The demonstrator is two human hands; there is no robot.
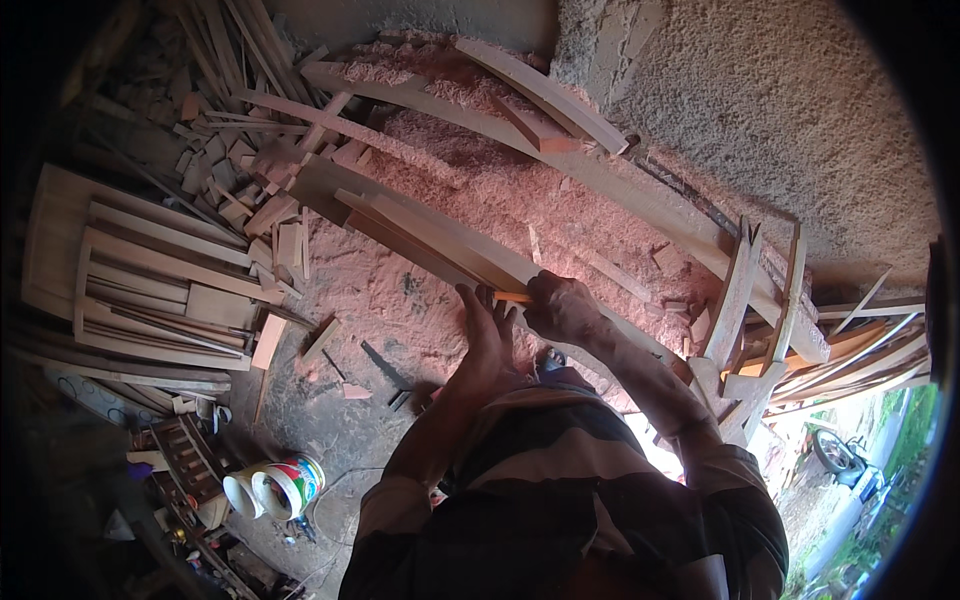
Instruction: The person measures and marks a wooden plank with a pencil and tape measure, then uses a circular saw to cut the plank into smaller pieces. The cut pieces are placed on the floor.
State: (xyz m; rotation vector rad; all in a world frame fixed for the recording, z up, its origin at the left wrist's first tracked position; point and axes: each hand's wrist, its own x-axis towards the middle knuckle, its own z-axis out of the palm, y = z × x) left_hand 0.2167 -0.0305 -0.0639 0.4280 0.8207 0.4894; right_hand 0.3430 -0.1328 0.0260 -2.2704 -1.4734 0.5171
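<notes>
A pair of narrow wooden boards [440,235] lies lengthwise on a wider plank [335,190], slanting from the far left toward my body. My left hand [484,335] is at the near edge of the boards, its fingers curled against the wood. Just to the right, my right hand [562,308] rests over the boards with its fingers closed. A thin orange stick, like a pencil [513,297], spans the gap between both hands; its right end goes into my right fingers. The undersides of both hands are hidden.
Pink shavings [400,300] cover the floor. Offcuts [215,165] are heaped at far left, near stacked wooden frames [170,290]. A long beam [600,180] runs behind the plank. Curved wooden pieces [735,300] stand at right. White buckets [285,487] sit at lower left.
</notes>
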